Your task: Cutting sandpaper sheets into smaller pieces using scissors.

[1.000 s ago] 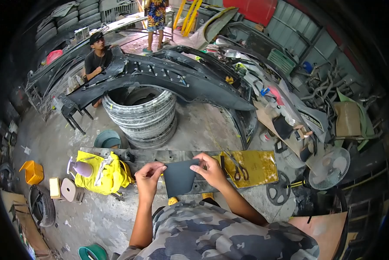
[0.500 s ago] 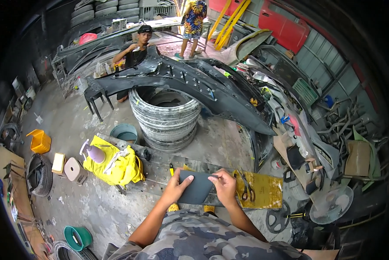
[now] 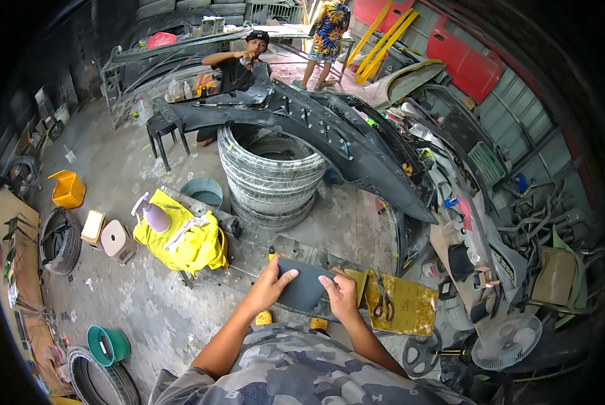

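Observation:
A dark grey sheet of sandpaper [image 3: 302, 285] is stretched between both hands in front of my body. My left hand [image 3: 273, 283] pinches its left edge, thumb lying on top and fingers underneath. At the opposite edge my right hand [image 3: 341, 294] grips it the same way, its fingertips partly hidden behind the sheet. Just right of that hand, a pair of black-handled scissors [image 3: 383, 305] rests on a yellow, stained sheet [image 3: 410, 307]. A yellow-and-black cutter [image 3: 271, 253] lies on the bench beyond my left hand.
A yellow cloth [image 3: 181, 243] and a lilac pump bottle [image 3: 155, 214] sit on the bench's left part. Stacked tires [image 3: 272, 182] support a large black bumper [image 3: 302, 128] ahead. Behind it one person [image 3: 235, 75] crouches and another stands. A fan [image 3: 507, 342] is at lower right.
The whole view has shifted, so most of the scene sits further right. My right hand has moved its grip, with its thumb now flat on the sandpaper.

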A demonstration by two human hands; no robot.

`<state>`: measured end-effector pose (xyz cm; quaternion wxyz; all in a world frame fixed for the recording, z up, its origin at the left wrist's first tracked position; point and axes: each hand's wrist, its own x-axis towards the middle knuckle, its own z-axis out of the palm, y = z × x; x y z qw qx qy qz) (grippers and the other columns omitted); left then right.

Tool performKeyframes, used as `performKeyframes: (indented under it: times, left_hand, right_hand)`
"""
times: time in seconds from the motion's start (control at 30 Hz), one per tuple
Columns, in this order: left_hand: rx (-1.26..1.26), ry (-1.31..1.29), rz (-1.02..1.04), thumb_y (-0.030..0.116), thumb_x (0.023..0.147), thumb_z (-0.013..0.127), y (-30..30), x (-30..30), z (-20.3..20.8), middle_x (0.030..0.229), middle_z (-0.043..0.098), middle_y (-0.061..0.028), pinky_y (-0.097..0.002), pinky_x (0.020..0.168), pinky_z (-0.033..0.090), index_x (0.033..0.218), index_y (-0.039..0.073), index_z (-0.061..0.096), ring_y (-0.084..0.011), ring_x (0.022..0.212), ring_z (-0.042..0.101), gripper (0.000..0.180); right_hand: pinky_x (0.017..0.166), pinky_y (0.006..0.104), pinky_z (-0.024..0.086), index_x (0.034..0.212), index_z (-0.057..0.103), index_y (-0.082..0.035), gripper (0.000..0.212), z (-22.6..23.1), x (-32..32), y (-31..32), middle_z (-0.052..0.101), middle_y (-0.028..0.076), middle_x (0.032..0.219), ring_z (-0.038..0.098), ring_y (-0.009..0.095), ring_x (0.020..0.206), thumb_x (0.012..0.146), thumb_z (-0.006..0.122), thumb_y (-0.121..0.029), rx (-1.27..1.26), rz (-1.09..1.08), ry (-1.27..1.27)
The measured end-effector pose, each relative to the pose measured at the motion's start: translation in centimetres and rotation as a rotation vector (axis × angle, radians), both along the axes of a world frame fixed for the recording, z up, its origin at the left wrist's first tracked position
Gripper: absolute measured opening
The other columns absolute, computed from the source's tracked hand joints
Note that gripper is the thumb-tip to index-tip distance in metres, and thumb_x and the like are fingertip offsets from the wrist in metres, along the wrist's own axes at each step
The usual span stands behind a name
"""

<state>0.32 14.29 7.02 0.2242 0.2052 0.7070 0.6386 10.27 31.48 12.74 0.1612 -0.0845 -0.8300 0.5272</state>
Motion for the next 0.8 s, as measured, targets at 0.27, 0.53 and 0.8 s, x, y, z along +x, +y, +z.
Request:
performKeyframes:
  times: [0.27, 0.53, 0.8]
  left_hand:
    - [0.14, -0.074, 0.019, 0.025, 0.091, 0.06, -0.7, 1.0, 1.0, 0.111, 0.052, -0.0184, -0.0287, 0.088, 0.042, 0.13, -0.009, 0.028, -0.018, 0.102, 0.05, 0.061]
    - [0.14, -0.021, 0.118, 0.018, 0.091, 0.06, -2.0, 1.6, 3.2, 0.092, 0.053, -0.0083, -0.0261, 0.077, 0.044, 0.113, -0.001, 0.038, -0.0111, 0.086, 0.05, 0.036]
    - [0.263, -0.016, 0.16, 0.019, 0.092, 0.059, -0.6, 1.3, 3.4, 0.097, 0.055, -0.0113, -0.0262, 0.081, 0.044, 0.115, -0.003, 0.038, -0.0132, 0.092, 0.052, 0.038]
  right_hand:
    - [0.063, 0.0289, 0.039, 0.082, 0.06, 0.006, 0.023, -0.2, -0.5, -0.1, 0.054, 0.009, 0.073, 0.05, 0.018, 0.068, 0.089, 0.059, -0.015, -0.058, 0.044, 0.023]
    - [0.067, 0.0282, 0.039, 0.082, 0.06, 0.007, 0.02, -1.1, -0.3, -0.3, 0.055, 0.008, 0.074, 0.049, 0.016, 0.072, 0.087, 0.061, -0.012, 0.097, 0.154, -0.043]
    - [0.054, 0.0313, 0.034, 0.067, 0.054, 0.007, 0.029, 0.1, -0.9, -0.9, 0.045, 0.009, 0.06, 0.043, 0.017, 0.058, 0.081, 0.068, -0.014, 0.005, 0.031, 0.113]
